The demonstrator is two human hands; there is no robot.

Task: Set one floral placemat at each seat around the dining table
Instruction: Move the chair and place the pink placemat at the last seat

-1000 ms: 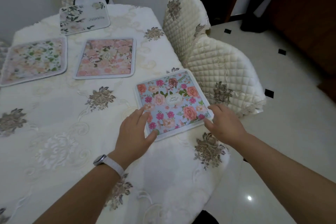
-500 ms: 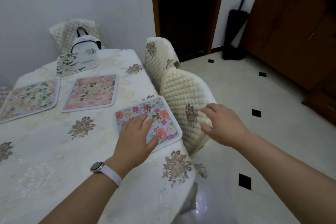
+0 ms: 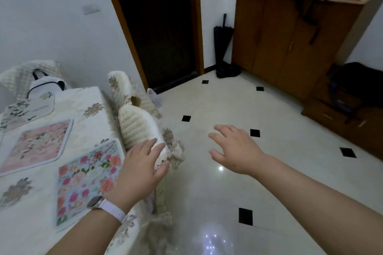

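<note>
A blue floral placemat point(image 3: 87, 180) lies flat near the right edge of the dining table point(image 3: 31, 221). Farther back lie a pink floral placemat point(image 3: 37, 147) and a white one with green leaves point(image 3: 22, 112). My left hand point(image 3: 141, 167), with a watch on its wrist, hovers with fingers spread over the table's right edge, beside the blue placemat and in front of the nearest quilted chair point(image 3: 138, 128). It holds nothing. My right hand point(image 3: 236, 149) is open in the air above the floor, well to the right of the table.
A second quilted chair point(image 3: 122, 87) stands behind the first. A white bag point(image 3: 46, 88) sits at the table's far end before another chair. A dark doorway point(image 3: 157, 27), a black umbrella point(image 3: 222, 45) and wooden cabinets point(image 3: 290, 41) line the far side of the tiled floor.
My left hand has come off the blue placemat and moved right, past the table edge. My right hand has swung away from the chair out over the floor. The view has turned right.
</note>
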